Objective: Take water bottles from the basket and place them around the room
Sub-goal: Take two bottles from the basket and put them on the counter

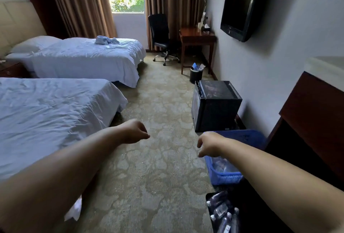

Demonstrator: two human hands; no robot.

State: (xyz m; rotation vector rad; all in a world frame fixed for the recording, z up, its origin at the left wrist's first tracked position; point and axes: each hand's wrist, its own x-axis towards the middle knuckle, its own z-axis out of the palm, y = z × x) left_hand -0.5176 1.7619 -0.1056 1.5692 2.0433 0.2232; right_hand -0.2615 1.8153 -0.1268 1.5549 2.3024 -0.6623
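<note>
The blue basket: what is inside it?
Inside the blue basket, clear plastic water bottles lie on their sides. The right hand and forearm cover the middle of the basket, so their number cannot be counted.

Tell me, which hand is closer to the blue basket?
Right. The right hand hangs right over the blue basket's near edge. The left hand is off to the side, over the carpet.

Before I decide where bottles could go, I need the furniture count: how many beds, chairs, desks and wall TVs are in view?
Beds: 2, the near bed and the far bed
Chairs: 1, the black office chair
Desks: 1, the wooden desk
Wall TVs: 1, the TV
Total: 5
</note>
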